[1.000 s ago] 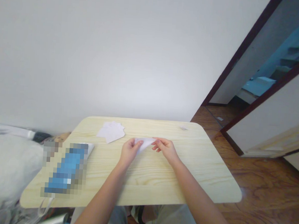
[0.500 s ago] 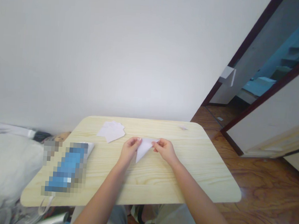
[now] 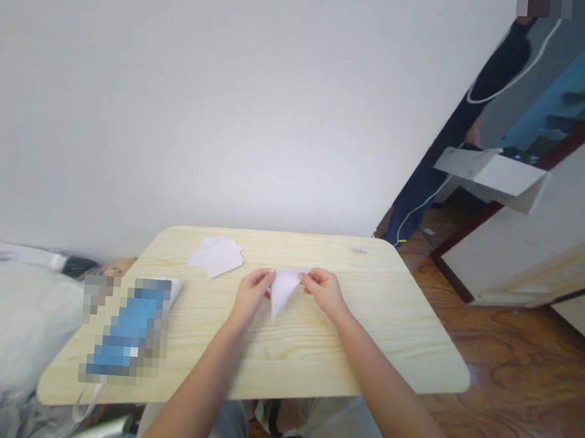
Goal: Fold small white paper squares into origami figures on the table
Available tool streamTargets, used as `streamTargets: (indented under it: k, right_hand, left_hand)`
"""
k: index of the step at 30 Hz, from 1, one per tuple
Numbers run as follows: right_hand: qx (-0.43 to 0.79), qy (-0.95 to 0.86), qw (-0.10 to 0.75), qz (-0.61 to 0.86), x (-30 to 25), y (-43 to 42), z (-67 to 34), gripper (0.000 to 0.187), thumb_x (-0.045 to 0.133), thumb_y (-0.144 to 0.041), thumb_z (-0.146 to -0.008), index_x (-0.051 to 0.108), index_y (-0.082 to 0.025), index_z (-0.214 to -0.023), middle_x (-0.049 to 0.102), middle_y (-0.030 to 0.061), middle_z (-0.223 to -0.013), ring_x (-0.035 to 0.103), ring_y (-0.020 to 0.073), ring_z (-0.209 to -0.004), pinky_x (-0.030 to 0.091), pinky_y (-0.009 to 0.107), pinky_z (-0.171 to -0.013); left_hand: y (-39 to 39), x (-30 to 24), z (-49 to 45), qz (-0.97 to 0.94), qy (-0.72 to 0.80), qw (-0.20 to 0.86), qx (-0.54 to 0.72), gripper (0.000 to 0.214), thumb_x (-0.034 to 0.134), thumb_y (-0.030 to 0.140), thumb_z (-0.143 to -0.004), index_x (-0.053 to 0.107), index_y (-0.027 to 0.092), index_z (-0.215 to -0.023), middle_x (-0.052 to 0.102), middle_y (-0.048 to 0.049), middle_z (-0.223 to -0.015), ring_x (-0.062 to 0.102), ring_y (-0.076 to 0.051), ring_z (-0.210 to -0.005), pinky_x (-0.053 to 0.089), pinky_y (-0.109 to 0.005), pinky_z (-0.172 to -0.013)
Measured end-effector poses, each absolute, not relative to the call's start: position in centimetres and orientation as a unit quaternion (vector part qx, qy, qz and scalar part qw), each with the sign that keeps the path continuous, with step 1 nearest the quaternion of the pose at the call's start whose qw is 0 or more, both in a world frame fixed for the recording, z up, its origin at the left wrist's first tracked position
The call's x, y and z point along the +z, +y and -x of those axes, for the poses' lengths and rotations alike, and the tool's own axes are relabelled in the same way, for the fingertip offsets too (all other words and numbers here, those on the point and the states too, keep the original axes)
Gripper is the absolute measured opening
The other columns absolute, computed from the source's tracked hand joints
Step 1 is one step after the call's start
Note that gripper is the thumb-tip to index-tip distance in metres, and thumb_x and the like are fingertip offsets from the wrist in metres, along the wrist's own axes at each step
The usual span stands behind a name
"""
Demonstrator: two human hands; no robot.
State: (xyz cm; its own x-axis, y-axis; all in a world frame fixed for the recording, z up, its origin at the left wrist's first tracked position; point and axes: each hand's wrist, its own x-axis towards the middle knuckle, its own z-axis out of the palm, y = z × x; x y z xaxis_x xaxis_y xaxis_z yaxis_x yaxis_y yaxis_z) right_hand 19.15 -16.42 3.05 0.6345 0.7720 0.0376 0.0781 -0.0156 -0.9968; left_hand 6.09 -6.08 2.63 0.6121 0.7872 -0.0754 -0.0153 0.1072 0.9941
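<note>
My left hand (image 3: 252, 295) and my right hand (image 3: 323, 292) pinch the top corners of a folded white paper (image 3: 283, 290) above the middle of the pale wooden table (image 3: 308, 353). The paper hangs as a triangle with its point toward me. Both hands are close together, and the fingertips hide part of the top edge. To the left of my hands lies a small stack of white paper sheets (image 3: 216, 256), which neither hand touches.
A pixelated blue-and-white object (image 3: 129, 328) lies on the table's left side, beside pale bedding (image 3: 14, 333). A person in dark clothes (image 3: 459, 130) stands in the doorway at upper right, behind a white box-like object (image 3: 490, 174). Wooden flooring surrounds the table.
The paper has opened from a flat fold into a hanging triangle. A person has come into the doorway, and the white object there has grown larger in view.
</note>
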Motion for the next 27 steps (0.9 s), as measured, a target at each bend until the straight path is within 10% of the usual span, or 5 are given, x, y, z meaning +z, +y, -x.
streamTargets:
  k: [27]
  right_hand:
    - [0.299, -0.37, 0.546, 0.69, 1.6, -16.1, -19.0, 0.025, 0.06, -0.039, -0.066, 0.059, -0.015, -0.064, 0.058, -0.0008, -0.058, 0.046, 0.0077, -0.047, 0.036, 0.019, -0.044]
  left_hand:
    - [-6.0, 1.8, -6.2, -0.639, 0.298, 0.658, 0.265, 0.029, 0.066, 0.042, -0.058, 0.06, 0.013, -0.061, 0.056, 0.0008, -0.053, 0.047, -0.01, -0.049, 0.034, -0.02, -0.048]
